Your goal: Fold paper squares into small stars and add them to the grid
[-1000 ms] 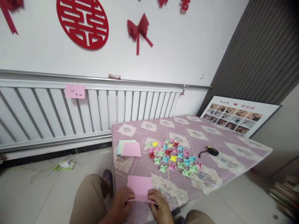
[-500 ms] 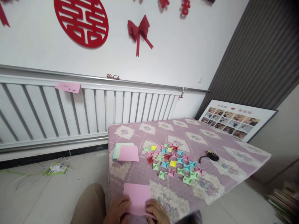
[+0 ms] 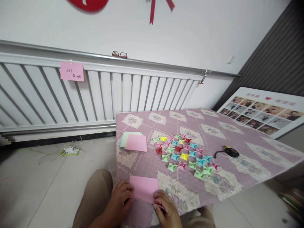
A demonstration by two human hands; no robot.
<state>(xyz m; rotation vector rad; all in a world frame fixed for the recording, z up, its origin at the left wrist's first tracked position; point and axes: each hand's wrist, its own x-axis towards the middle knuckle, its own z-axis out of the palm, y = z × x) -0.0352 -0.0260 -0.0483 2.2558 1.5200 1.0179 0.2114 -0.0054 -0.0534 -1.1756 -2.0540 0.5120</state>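
Observation:
A pink sheet of paper (image 3: 143, 188) lies near the table's close edge, between my two hands. My left hand (image 3: 121, 197) grips its left side, fingers bent over the edge. At the near right corner my right hand (image 3: 165, 205) pinches the paper between thumb and fingers. The sheet's near edge is curled up a little there. Beyond it on the left rests a small stack of pink, green and blue paper sheets (image 3: 136, 142). Several small folded paper pieces (image 3: 184, 156) in green, pink, blue, yellow and red stand in rows at the middle of the table.
A patterned purple tablecloth (image 3: 140, 164) covers the table. To the right lies a black coiled cord (image 3: 231, 152). A white radiator (image 3: 140, 95) runs behind, with glasses (image 3: 120, 54) on top. On the floor at left is a power strip (image 3: 71, 151) with cables.
My view has tilted downward and shifted left, so the scene sits higher and further right. Both hands keep hold of the pink sheet, whose near edge now curls up at my right hand.

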